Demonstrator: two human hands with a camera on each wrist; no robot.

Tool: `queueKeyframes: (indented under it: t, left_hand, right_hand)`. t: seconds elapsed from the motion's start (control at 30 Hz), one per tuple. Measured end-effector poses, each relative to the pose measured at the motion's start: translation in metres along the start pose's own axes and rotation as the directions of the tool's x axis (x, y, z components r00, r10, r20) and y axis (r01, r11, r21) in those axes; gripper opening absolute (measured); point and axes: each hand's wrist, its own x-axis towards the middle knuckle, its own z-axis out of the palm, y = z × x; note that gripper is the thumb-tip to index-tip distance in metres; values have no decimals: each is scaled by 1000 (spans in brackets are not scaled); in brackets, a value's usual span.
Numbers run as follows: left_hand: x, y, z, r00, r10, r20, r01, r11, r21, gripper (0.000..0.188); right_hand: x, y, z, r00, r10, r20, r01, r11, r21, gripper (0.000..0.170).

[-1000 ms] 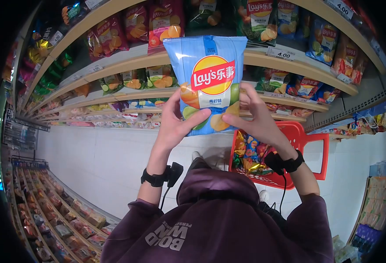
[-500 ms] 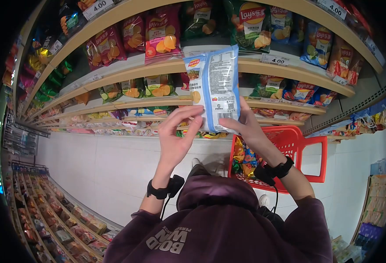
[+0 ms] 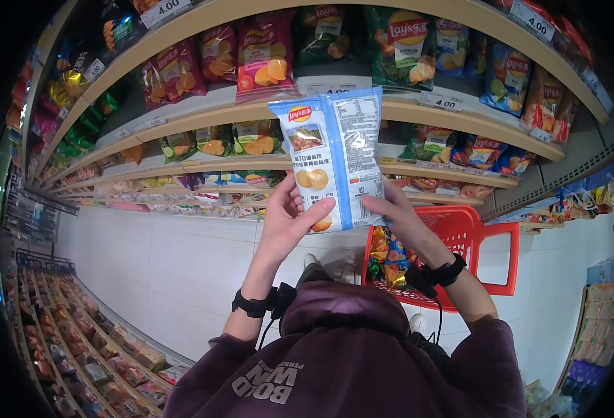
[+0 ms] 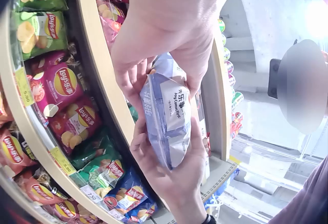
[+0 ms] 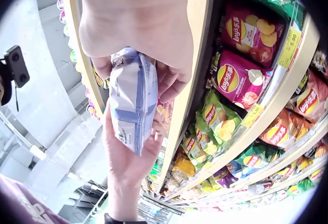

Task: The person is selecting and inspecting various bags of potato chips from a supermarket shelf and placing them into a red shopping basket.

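"Where's the bag [image 3: 331,164]?"
"Between the left hand [image 3: 289,217] and the right hand [image 3: 399,211], in front of the shelves [image 3: 230,113]."
"And the basket [image 3: 453,221]?"
"On the floor [image 3: 181,251] to the person's [image 3: 349,359] right, with packets [image 3: 389,256] in it."

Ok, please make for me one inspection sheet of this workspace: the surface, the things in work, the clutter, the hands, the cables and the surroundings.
Surface: pale tiled floor; no worktop, the bag is held up in the hands.
Job's things: blue-and-white Lay's bag, printed back toward the head camera.
Clutter: red basket beside the person, with shiny packets inside.
Hands: left hand and right hand grip the bag's lower part from opposite sides.
Cables: a dark cable hangs by the right wrist, another by the left.
Surroundings: stocked shelves ahead, with price tags.
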Motion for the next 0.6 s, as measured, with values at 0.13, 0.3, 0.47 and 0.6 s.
queueKeyframes:
  t: [0.13,0.3,0.47,0.6]
  left_hand:
    - [1,-4,-4,998,63,-25,-61,994,93,51]
    - [1,-9,-8,989,135,-60,-119,969,219,51]
    - [1,-9,-5,976,167,-137,-95,901,423,40]
    - [2,-12,-5,981,38,-189,7,973,231,33]
  right_hand:
    - [6,-3,2,978,-204,39,207,936,-285,54]
    - [12,2,-4,930,-362,60,341,791,-509,62]
    - [9,1,7,906,-424,-4,313,675,-668,77]
    - [17,23,2,954,-300,1,248,787,-564,73]
